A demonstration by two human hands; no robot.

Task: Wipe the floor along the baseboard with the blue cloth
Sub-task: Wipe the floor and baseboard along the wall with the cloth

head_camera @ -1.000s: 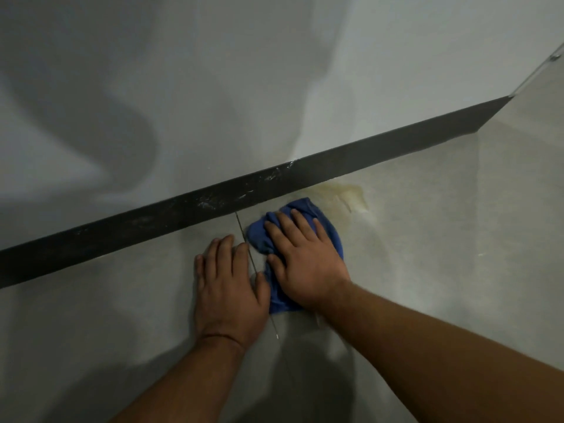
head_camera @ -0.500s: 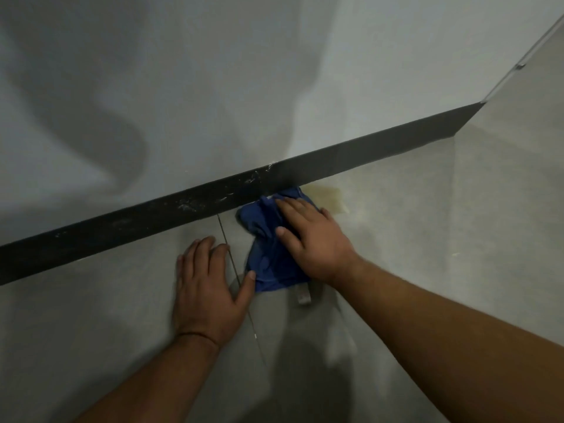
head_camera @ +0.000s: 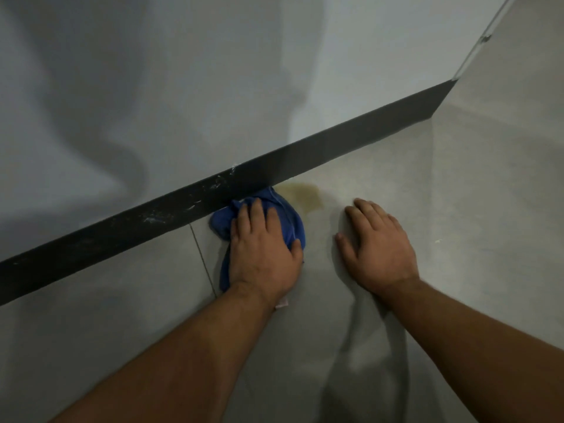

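The blue cloth point(head_camera: 289, 217) lies bunched on the grey floor tile, its far edge touching the black baseboard point(head_camera: 335, 148). My left hand point(head_camera: 262, 248) lies palm down on the cloth, fingers pointing at the baseboard, and covers most of it. My right hand point(head_camera: 378, 248) rests flat on the bare floor to the right of the cloth, fingers spread, holding nothing. A yellowish stain point(head_camera: 305, 193) marks the floor just right of the cloth, against the baseboard.
The baseboard runs diagonally from lower left to a wall corner point(head_camera: 451, 83) at upper right and carries white scuff marks point(head_camera: 195, 206). A grout line point(head_camera: 201, 257) crosses the floor left of the cloth. A small white tag point(head_camera: 282, 304) sticks out by my left wrist.
The hands have swapped: my right hand left the cloth and now lies on the floor to its right, while my left hand moved from the floor onto the cloth. The cloth sits against the baseboard.
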